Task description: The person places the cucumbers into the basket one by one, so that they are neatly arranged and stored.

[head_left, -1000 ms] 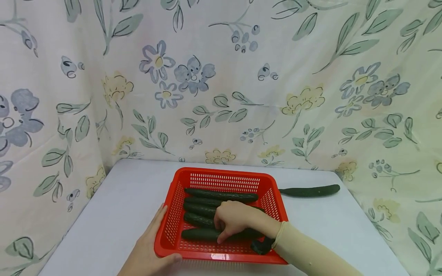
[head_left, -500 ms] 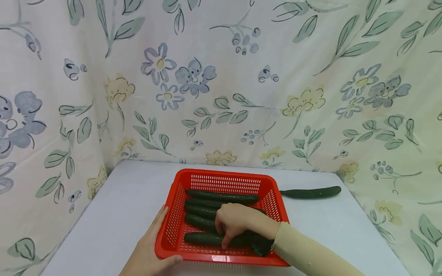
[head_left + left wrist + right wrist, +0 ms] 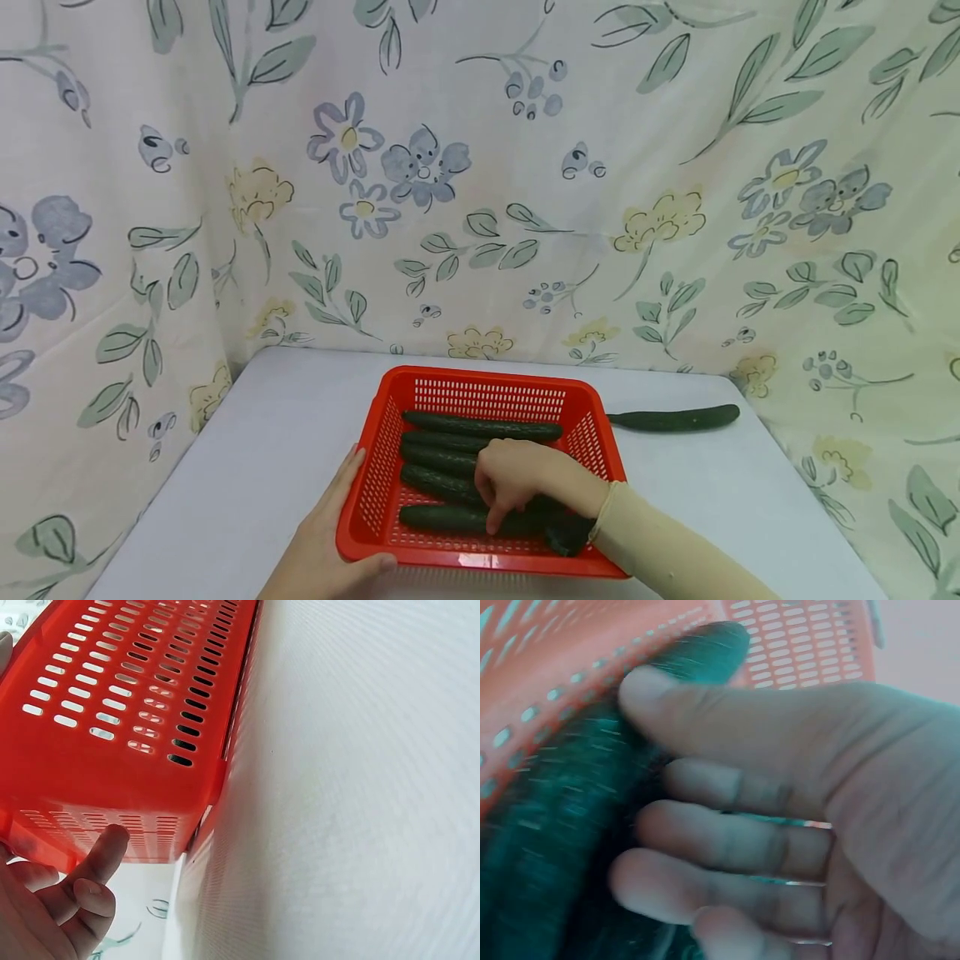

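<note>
In the head view, several dark green cucumbers lie side by side in a red perforated basket [image 3: 491,566]. My right hand [image 3: 517,473] is down in the basket, over the nearest cucumber [image 3: 442,518]. In the right wrist view the thumb [image 3: 649,686] overlaps a cucumber [image 3: 562,802], while the loosely bent fingers [image 3: 675,832] lie beside it, not wrapped round it. My left hand [image 3: 322,542] rests against the basket's near left corner, fingers along the outer wall and thumb by the front rim. Its extended fingers [image 3: 105,851] show beside the basket in the left wrist view.
One more cucumber [image 3: 678,418] lies on the white table [image 3: 240,467] to the right of the basket. A floral curtain [image 3: 480,183] hangs behind the table. Below my right wrist is a small dark object [image 3: 567,537], partly covered by the sleeve.
The nearest cucumber shifted slightly right and nearer, then stayed put. My right hand has moved a little right, lately also slightly up. The left hand keeps its place on the basket.
</note>
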`<state>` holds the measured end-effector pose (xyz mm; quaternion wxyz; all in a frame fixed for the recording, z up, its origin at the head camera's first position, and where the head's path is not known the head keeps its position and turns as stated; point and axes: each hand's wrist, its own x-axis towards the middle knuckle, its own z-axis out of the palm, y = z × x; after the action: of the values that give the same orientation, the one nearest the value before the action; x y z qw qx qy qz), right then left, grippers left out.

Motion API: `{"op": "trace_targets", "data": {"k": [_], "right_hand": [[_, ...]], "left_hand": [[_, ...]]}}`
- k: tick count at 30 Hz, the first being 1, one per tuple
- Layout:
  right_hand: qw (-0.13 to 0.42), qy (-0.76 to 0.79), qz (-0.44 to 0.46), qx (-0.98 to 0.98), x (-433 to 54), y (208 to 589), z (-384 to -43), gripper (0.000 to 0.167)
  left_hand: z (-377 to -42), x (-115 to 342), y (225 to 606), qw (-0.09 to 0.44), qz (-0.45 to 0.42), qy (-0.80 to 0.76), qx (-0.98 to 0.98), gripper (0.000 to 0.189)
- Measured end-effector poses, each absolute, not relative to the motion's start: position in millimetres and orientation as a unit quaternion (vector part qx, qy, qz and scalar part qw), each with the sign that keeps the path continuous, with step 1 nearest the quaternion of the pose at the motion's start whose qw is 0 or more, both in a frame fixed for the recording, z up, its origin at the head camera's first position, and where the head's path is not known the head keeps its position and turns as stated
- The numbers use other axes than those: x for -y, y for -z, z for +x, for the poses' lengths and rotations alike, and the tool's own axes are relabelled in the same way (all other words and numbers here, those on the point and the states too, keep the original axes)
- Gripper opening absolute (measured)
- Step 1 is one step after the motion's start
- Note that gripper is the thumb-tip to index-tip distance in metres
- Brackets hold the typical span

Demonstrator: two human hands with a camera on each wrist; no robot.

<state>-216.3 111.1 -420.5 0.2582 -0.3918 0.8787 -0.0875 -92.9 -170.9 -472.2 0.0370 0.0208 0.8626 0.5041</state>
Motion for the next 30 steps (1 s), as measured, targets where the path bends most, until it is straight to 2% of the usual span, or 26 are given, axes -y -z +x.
{"op": "trace_targets", "data": {"k": [5,15,25,30], "right_hand": [[0.266,0.091,-0.402,-0.872,-113.6,413.9,-217.4,0.025],[0.215,0.181,-0.434,-0.856,-126.8,400.9,-227.5,0.011],[0.17,0.272,-0.436,-0.841,-146.4,379.4,-227.3,0.012],[0.127,0.286,-0.437,-0.844,-159.9,373.8,-222.6,0.01]], "left_hand": [[-92.8,171.3,472.2,0.032,0.026,-0.505,-0.862,0.126],[-93.6,171.6,474.9,0.033,0.031,-0.502,-0.864,0.125],[-92.1,171.1,474.9,0.027,0.035,-0.511,-0.859,0.124],[-93.9,171.6,475.9,0.025,0.036,-0.496,-0.867,0.124]]}}
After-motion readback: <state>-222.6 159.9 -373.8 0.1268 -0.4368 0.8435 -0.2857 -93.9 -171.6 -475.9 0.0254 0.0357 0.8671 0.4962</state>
